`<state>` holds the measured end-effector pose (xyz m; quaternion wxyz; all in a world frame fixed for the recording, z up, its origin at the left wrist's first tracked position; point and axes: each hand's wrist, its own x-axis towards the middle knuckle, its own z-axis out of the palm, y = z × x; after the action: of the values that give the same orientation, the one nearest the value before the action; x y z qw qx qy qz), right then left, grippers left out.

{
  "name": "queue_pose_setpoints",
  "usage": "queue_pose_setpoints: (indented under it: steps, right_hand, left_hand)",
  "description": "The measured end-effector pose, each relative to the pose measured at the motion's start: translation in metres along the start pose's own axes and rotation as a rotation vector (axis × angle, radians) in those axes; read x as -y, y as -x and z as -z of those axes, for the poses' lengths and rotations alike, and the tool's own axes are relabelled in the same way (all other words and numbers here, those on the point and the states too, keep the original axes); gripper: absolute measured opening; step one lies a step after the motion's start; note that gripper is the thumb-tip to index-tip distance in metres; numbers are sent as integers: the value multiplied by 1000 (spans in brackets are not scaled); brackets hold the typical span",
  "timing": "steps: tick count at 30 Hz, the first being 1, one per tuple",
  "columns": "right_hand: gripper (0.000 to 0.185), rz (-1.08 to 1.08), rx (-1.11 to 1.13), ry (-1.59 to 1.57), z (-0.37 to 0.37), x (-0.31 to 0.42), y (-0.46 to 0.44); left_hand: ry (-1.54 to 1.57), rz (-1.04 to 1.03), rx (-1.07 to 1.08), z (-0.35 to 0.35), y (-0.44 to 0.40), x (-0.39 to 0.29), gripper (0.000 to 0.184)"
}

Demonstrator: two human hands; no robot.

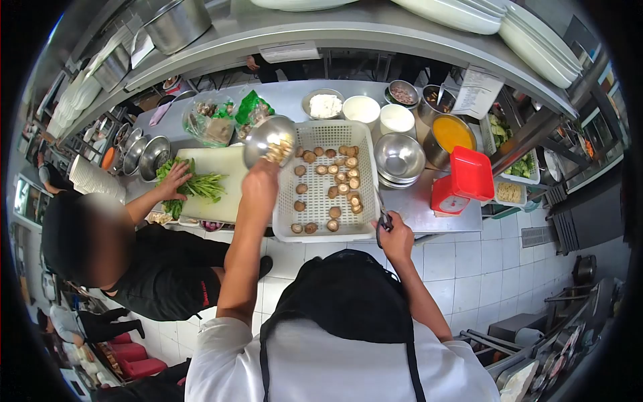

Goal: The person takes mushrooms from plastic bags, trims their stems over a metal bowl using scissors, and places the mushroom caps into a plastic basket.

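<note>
My left hand [262, 186] is closed on the near rim of a metal bowl [258, 137], though motion blur hides the fingers. Pale mushroom stem pieces [278, 149] gather at the bowl's near right side. It hangs over the left edge of a white perforated crate [315, 236]. Inside the crate lie several brown mushrooms [333, 192], some cap up, some with pale undersides showing. At the crate's right front corner, my right hand [398, 236] grips scissors [384, 226] by the dark handles, blades pointing away from me.
To the left, a co-worker's hand [175, 181] rests on leafy greens [201, 187] on a cutting board [231, 171]. Stacked metal bowls [400, 157], a red scale [462, 181] and a pot of orange liquid [453, 132] stand right. A shelf [281, 33] spans the far side.
</note>
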<state>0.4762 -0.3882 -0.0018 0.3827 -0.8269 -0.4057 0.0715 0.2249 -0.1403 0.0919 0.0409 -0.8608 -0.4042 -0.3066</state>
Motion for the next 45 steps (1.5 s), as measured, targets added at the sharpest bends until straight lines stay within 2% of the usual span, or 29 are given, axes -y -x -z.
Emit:
queue_pose_setpoints:
  steps: [3, 6, 10, 13, 16, 19, 22, 25, 26, 27, 29, 32, 35, 36, 39, 45]
  right_hand:
    - [47, -47, 3, 4, 6, 3, 12]
    - [49, -54, -31, 56, 10, 1, 19]
    - [50, -19, -56, 57, 23, 24, 19]
    - [49, -31, -85, 40, 20, 40, 18]
    - [48, -5, -87, 3, 12, 56, 17]
    - [49, -80, 44, -60, 9, 74, 12]
    - [48, -36, 128, -161, 6, 90, -7]
    - [48, -8, 335, -299, -5, 91, -25]
    - [47, 0, 433, -324, -5, 101, -32]
    - [47, 6, 531, -347, -6, 107, -36]
    - [48, 82, 587, -356, -22, 102, -37]
    - [51, 133, 727, -170, -18, 125, -47]
    - [48, 274, 695, -27, -19, 128, -47]
    - [47, 306, 687, -12, -19, 127, -48]
    - [42, 399, 667, 46, -19, 124, -51]
    - [37, 491, 695, 124, -30, 108, -48]
  left_hand:
    - [27, -77, 220, -15, 19, -22, 6]
    - [113, -155, 181, -67, 40, -32, 8]
    - [103, -122, 337, -104, 62, -38, 9]
    - [232, -159, 315, -94, 74, -38, 9]
    - [265, -176, 460, -73, 79, -28, 5]
    - [492, -127, 439, -32, 71, -35, 6]
    - [961, 387, 504, -42, 66, -30, 4]
    - [2140, 1255, 238, -92, 69, 1, 13]
    - [2224, 1235, 222, -92, 63, 6, 18]
    - [2237, 1256, 189, -93, 60, 4, 17]
    - [2257, 1314, 120, -90, 57, -9, 16]
    - [2346, 1187, 157, -91, 55, -18, 19]
    - [2354, 1128, 142, -91, 51, -28, 23]
    - [2318, 1085, 157, -90, 50, -32, 31]
    - [2268, 1081, 239, -88, 48, -37, 41]
    - [2218, 1165, 213, -100, 54, -46, 51]
